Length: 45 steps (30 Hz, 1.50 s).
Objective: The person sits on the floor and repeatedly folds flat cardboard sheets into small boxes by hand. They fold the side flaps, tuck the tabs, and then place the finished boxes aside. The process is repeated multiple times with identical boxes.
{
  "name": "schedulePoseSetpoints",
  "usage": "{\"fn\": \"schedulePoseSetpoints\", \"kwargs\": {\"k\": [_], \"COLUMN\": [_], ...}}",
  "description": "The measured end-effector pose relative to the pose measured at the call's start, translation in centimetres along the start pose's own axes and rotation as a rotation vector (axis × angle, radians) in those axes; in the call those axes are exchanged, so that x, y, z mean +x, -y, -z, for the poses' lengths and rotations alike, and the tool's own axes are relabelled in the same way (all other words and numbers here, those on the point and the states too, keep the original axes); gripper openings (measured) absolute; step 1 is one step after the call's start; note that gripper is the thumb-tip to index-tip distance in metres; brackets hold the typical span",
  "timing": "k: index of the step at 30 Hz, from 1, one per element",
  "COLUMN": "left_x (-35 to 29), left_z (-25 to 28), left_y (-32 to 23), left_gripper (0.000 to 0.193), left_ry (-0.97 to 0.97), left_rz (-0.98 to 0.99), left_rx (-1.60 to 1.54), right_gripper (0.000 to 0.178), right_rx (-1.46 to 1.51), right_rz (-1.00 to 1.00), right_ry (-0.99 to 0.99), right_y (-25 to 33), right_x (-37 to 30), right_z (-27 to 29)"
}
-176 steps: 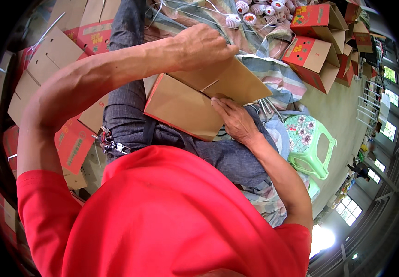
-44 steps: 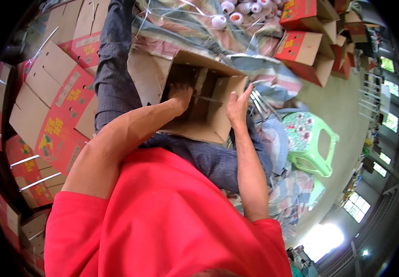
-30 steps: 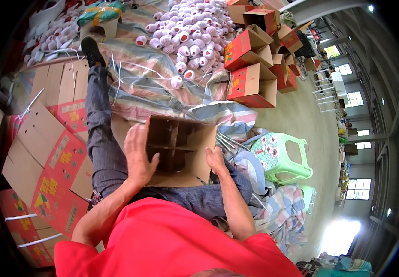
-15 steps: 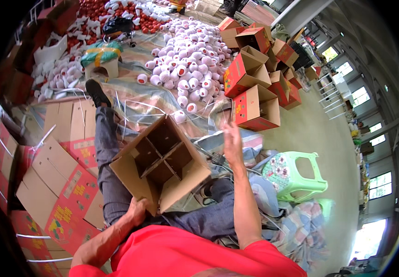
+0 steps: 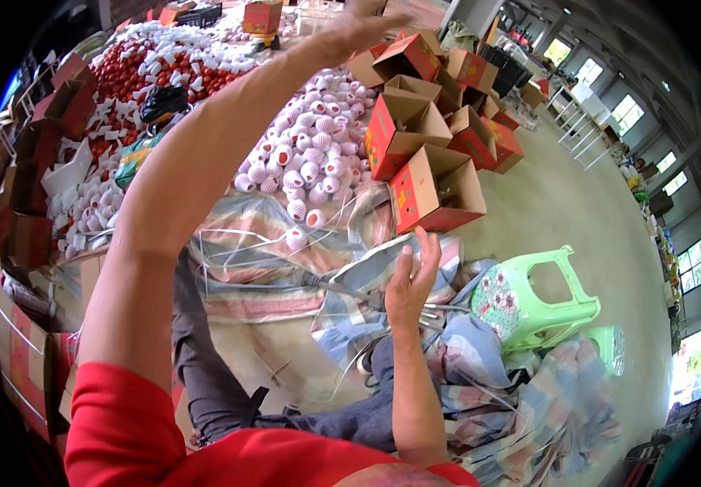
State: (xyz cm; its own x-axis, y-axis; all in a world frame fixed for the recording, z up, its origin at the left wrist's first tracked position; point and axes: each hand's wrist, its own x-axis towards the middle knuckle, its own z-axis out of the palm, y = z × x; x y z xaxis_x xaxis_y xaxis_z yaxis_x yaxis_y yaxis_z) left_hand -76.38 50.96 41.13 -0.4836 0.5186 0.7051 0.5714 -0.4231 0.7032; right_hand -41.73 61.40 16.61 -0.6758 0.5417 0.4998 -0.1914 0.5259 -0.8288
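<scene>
My left arm reaches far forward across the view. At its end my left hand [image 5: 360, 31] is slightly blurred, its fingers stretched out to the right with nothing seen in them. Just beyond and below that hand lies a heap of open red-and-brown cardboard boxes [image 5: 406, 58]. My right hand [image 5: 410, 284] is raised above my right leg, thumb and fingers apart, holding nothing. The nearest open box [image 5: 438, 188] stands beyond it. A pile of red fruits in white foam nets [image 5: 310, 154] spreads left of the boxes, partly covered by my left forearm.
A light-green plastic stool [image 5: 541, 300] stands at my right, beside crumpled striped sheeting [image 5: 529, 406]. Loose white straps [image 5: 245, 235] lie over the striped tarp [image 5: 261, 280]. Flattened cartons [image 5: 22, 349] are stacked at left. Bare red fruits [image 5: 127, 73] are heaped at the far left.
The divided cardboard box has left my lap and my left hand, which has swung far forward. My right hand has shifted slightly down. The whole view has turned somewhat.
</scene>
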Motion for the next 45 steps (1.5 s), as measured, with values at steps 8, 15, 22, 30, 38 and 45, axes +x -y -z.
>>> {"fn": "schedulePoseSetpoints", "kwargs": {"k": [8,15,22,30,38,45], "left_x": [-39.2,-77.9,-94.4,-103.2,-107.0,-103.9], "left_z": [-9.7,-1.7,-3.0,-10.1,-11.3,-9.0], "left_y": [-3.8,-7.9,-18.1,-24.3,-31.8,-33.6], "left_gripper": [0.088,0.052,0.062,0.081,0.092,0.108], "left_ry": [0.064,-1.016,-0.983,-1.094,-1.248,-1.561], "left_rz": [0.461,0.76,1.122,1.861,2.264,2.414], "left_rx": [0.243,0.442,1.496,1.816,1.801,1.386], "right_gripper": [0.05,0.048,0.051,0.051,0.05,0.043], "right_rx": [-0.001,-0.059,-0.205,-0.399,-0.471,-0.395], "right_rz": [-0.052,-0.014,-0.012,-0.037,-0.008,0.03], "right_ry": [0.336,0.745,1.103,1.262,1.375,1.321], "right_y": [-0.1,0.1,-4.8,-5.8,-4.9,-5.5], "right_x": [-3.8,-7.0,-10.3,-11.8,-11.8,-11.7], "right_z": [-2.3,-8.3,-11.7,-12.3,-14.1,-13.3]}}
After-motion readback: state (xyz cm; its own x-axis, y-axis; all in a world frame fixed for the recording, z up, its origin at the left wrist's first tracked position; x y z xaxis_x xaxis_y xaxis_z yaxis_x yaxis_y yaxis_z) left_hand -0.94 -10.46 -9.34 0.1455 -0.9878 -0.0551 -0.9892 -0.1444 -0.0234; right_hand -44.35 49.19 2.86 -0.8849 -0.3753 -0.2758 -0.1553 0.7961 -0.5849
